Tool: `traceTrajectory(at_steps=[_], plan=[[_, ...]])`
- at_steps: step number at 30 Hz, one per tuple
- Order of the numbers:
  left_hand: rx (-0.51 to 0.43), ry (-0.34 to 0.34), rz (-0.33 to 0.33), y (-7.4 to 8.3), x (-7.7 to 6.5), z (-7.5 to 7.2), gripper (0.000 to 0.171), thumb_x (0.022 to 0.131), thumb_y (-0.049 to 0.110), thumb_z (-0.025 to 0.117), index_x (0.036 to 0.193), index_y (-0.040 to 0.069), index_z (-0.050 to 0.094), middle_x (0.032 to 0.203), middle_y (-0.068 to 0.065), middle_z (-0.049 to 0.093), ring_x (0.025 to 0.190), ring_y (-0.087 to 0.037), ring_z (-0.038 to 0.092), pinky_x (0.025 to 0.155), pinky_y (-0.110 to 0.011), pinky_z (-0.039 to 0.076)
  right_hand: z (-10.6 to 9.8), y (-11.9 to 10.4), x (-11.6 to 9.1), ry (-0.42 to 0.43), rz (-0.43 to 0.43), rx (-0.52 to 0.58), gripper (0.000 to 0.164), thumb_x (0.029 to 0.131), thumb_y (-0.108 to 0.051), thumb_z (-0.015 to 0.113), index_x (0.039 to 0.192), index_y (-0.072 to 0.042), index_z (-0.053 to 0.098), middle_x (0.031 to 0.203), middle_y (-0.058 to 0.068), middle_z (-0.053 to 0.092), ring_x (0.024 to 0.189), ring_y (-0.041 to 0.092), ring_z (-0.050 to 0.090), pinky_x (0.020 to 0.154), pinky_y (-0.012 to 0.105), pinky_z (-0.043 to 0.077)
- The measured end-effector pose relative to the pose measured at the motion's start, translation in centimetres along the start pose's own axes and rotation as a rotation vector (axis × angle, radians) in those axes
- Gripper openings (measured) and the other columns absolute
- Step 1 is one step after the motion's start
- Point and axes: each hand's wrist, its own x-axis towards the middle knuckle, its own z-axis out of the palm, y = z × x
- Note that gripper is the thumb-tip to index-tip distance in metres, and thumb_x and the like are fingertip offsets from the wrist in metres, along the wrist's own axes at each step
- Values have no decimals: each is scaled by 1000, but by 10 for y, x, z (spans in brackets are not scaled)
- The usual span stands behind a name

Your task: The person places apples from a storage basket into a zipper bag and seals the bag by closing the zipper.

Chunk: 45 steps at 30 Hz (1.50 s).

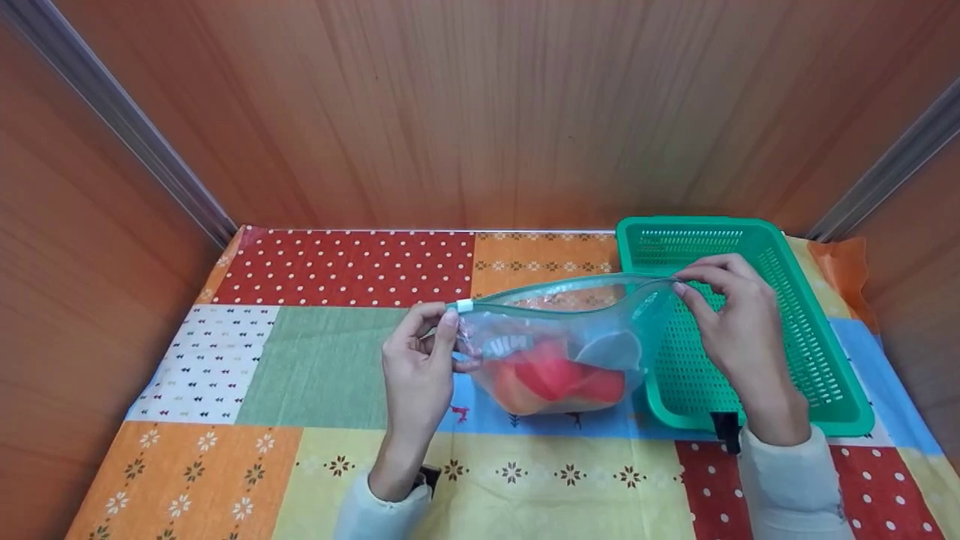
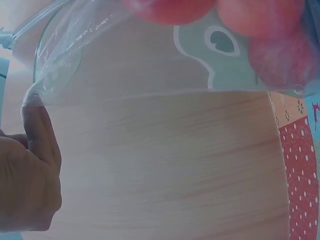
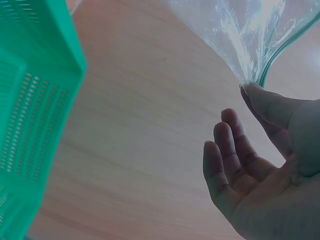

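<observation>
A clear zip bag (image 1: 551,319) with a green seal and a white slider (image 1: 465,305) hangs between both hands, its mouth parted. Several red, rounded, fruit-like things (image 1: 555,375) lie in its lower part. My left hand (image 1: 420,367) pinches the bag's upper left corner, right at the slider. At the upper right corner, my right hand (image 1: 739,330) pinches the seal between thumb and index finger. In the right wrist view its other fingers (image 3: 233,155) are spread away from the plastic. The left wrist view shows the bag's printed underside (image 2: 200,47) with a pale green pattern.
A green perforated basket (image 1: 697,222) stands at the right, partly behind the bag and the right hand. An orange item (image 1: 844,277) lies beyond its right side. A patchwork cloth (image 1: 330,367) covers the table, and wood-look panels (image 1: 450,112) enclose the back and sides.
</observation>
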Motion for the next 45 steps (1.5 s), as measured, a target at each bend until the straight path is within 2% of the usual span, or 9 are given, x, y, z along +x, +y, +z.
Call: traceTrajectory(at_steps=[3,9,12,18,27,31,35,40,45], plan=[[-21,4,-21,-1,1,2,13,104,0,63,113,-7,66,94,-19,68,67,-21,72,59,-30,62,1,1,2,-6,1,-1,25,98,-10,75,121,-1,77,123,17,65,113,33,59,84,11,40],[-73,35,-79,-3,3,6,14,105,3,61,115,-6,65,92,-16,67,70,-22,70,59,-27,61,7,1,4,-6,3,-7,26,98,-8,75,122,0,76,122,19,65,113,36,60,90,46,52],[-131,55,-100,-4,3,9,14,106,4,60,116,-6,63,91,-14,67,72,-22,71,60,-28,61,11,2,2,2,0,-2,26,97,-7,76,121,1,76,121,20,65,113,37,60,92,54,53],[-254,103,-136,-4,3,14,13,106,1,58,116,-8,61,92,-12,69,73,-20,70,60,-27,61,19,2,-4,8,-14,-7,22,97,-5,75,118,2,76,118,21,65,109,40,62,91,59,54],[-336,132,-145,-5,3,16,10,107,-1,55,113,-6,61,81,-6,64,66,-15,69,58,-26,60,24,1,-11,-24,1,-19,25,97,-6,76,120,1,75,120,21,65,111,40,61,88,62,57],[-367,136,-164,-4,4,18,9,107,0,55,112,-5,61,81,-6,65,66,-15,70,58,-26,61,22,-6,-18,-26,20,-36,28,97,-9,77,123,-1,75,123,21,64,116,40,60,89,63,57],[-393,135,-167,-4,4,21,9,107,0,54,111,-4,61,81,-7,64,67,-15,70,58,-27,61,18,-22,-28,21,25,-49,34,95,-10,79,128,-2,73,131,20,61,121,39,55,92,61,54],[-385,142,-175,-2,3,22,9,107,0,54,112,-4,61,82,-7,64,67,-16,69,59,-27,61,19,-55,-44,92,-61,-30,43,90,-10,84,131,-4,73,138,18,59,127,35,52,92,59,55],[-377,142,-174,-2,2,24,9,106,0,56,113,-4,60,84,-8,65,69,-17,70,61,-28,62,35,-86,-49,56,-216,8,41,88,-10,86,127,-6,75,136,16,61,130,32,52,92,54,59]])
